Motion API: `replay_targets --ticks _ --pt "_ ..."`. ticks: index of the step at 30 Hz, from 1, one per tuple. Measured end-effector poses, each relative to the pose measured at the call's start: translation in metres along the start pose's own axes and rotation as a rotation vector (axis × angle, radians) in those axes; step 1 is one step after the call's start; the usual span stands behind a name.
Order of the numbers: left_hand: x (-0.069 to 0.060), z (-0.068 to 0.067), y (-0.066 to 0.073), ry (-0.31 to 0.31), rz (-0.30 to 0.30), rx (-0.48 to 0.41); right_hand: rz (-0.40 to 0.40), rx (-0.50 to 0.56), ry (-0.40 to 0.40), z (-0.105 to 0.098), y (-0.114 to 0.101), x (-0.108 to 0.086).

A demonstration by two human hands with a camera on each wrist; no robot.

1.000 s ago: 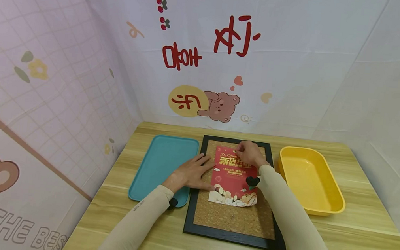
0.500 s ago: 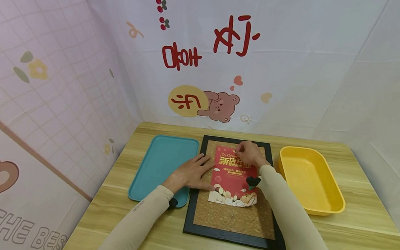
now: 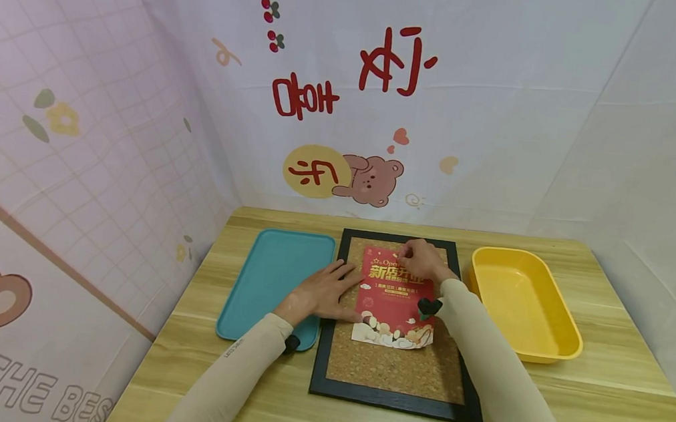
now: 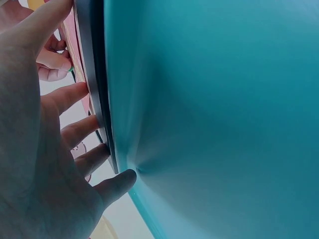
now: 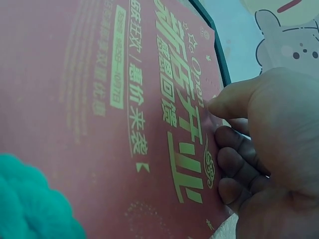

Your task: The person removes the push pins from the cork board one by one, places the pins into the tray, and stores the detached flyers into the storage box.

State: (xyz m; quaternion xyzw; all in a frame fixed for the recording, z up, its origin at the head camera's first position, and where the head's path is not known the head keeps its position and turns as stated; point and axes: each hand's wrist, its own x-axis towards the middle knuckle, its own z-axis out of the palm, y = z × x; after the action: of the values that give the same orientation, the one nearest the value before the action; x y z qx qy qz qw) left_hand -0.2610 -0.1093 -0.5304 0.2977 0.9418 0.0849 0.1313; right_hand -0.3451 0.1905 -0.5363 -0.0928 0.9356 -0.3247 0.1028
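Observation:
A red poster [image 3: 394, 310] with gold lettering lies on a black-framed cork board [image 3: 396, 373]; its lower right corner lifts a little. My left hand [image 3: 325, 290] is spread flat over the board's left frame, its fingertips at the poster's left edge. In the left wrist view those fingers [image 4: 77, 132] reach across the black frame. My right hand [image 3: 424, 259] is at the poster's upper right, fingers bent and thumb pressed in. It pinches a small green push pin [image 4: 71, 69], only a speck of which shows. In the right wrist view the fingers [image 5: 232, 162] hide the pin.
Left of the board lies a blue tray [image 3: 274, 286], partly under my left wrist. A yellow bin [image 3: 523, 304] stands to the right. All rest on a wooden table [image 3: 617, 396] with a printed cloth wall [image 3: 503, 118] behind it.

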Motion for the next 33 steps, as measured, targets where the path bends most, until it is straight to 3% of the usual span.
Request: replay_targets --ticks 33 --pt "0.000 0.002 -0.001 0.014 0.021 -0.015 -0.120 0.109 -0.014 -0.005 0.006 -0.020"
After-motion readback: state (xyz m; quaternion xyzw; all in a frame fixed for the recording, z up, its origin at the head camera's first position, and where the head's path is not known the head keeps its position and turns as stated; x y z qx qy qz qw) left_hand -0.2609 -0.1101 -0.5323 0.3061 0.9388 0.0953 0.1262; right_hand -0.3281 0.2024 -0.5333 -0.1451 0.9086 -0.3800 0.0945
